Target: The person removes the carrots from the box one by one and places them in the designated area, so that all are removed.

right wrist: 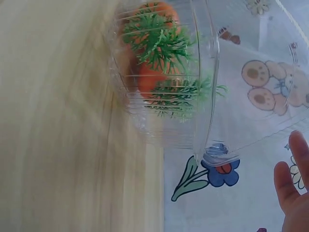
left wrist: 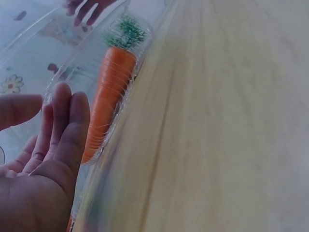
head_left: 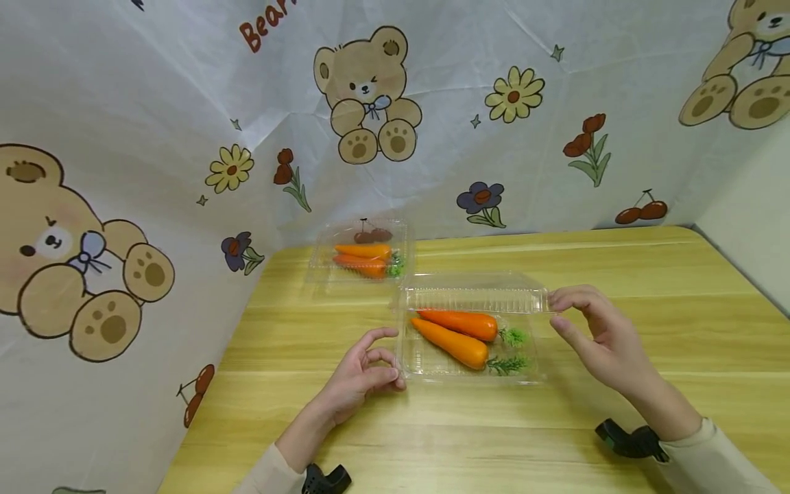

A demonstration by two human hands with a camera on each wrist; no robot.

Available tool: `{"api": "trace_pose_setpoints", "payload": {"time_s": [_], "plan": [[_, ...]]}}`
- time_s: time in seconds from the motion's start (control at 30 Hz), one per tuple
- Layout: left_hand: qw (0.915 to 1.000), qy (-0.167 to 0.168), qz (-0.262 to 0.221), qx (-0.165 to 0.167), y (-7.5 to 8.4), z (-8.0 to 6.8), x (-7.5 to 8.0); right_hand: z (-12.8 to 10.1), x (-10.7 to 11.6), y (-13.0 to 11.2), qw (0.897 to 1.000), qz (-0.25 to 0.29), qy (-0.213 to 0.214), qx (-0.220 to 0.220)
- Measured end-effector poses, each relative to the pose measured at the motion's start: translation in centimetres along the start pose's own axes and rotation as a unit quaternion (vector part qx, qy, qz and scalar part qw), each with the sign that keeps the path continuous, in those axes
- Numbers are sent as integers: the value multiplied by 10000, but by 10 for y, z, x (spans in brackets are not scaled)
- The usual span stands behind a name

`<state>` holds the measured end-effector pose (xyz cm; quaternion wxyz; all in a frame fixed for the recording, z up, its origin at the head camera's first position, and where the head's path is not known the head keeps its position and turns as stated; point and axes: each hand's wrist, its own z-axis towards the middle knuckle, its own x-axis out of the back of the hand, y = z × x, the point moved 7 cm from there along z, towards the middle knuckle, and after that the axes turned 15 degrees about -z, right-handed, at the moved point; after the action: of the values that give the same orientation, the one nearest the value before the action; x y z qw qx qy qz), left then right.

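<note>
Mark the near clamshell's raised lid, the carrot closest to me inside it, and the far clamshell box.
raised lid [head_left: 475,296], head view, on its clear ribbed front panel.
nearest carrot [head_left: 449,342], head view, middle of its orange body.
far clamshell box [head_left: 361,237], head view, on its shut clear lid.

Cream long sleeves on both arms; black camera mount strapped at each wrist; hands bare.

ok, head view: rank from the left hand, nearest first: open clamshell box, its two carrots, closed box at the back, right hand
1. Open clamshell box: just right of the left hand, at its fingers.
2. Two carrots: inside that box, further right.
3. Closed box at the back and right hand on the far side of the open box: too close to call.
</note>
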<state>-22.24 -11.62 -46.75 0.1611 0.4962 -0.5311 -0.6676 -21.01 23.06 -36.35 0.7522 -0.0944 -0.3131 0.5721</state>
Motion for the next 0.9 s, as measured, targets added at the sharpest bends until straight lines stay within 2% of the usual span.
{"api": "trace_pose_setpoints", "payload": {"time_s": [0.2,0.37,0.57,0.7,0.9], "plan": [[9997,199,120,7,3,5,0,12,-2,13,9997,53,-21,-228],[9993,323,192,-10,3,11,-1,19,1,23,9987,193,192,-433],[9992,284,285,-30,5,13,-3,27,6,34,9959,236,456,-746],[9985,279,471,-12,6,13,-5,32,8,40,9933,-179,472,-1043],[9990,154,418,-23,5,11,-6,44,6,47,9888,-557,423,-1317]]}}
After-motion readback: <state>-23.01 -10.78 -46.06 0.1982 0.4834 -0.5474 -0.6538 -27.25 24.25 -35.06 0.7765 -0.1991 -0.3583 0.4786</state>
